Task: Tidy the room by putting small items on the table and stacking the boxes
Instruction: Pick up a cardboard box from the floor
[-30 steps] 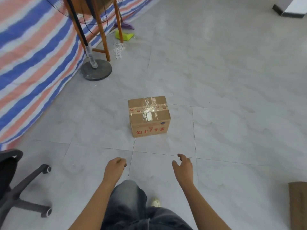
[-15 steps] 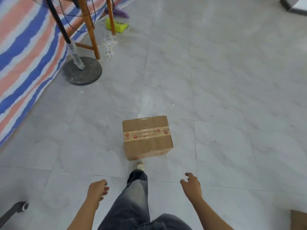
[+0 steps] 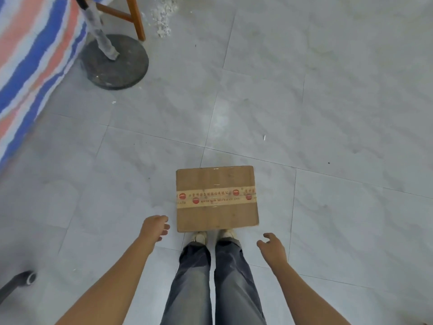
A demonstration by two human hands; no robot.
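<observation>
Item: cardboard box (image 3: 216,198), one, on the grey tile floor (image 3: 328,102). It is shut and sealed with a printed tape band (image 3: 215,199), so its contents are hidden.

Position: directly ahead of both shoes (image 3: 199,238), toes at its near edge.

Left hand (image 3: 154,227) – beside the near left corner, fingers loosely curled, holding nothing, clear of the box.

Right hand (image 3: 273,246) – off the near right corner, fingers relaxed and spread, empty.

Also present: round fan base (image 3: 114,63), striped tarp (image 3: 30,55), debris pile (image 3: 161,17).

Change: half a second ago the box lay a step ahead; now the feet stand together against it and the hands flank it.
</observation>
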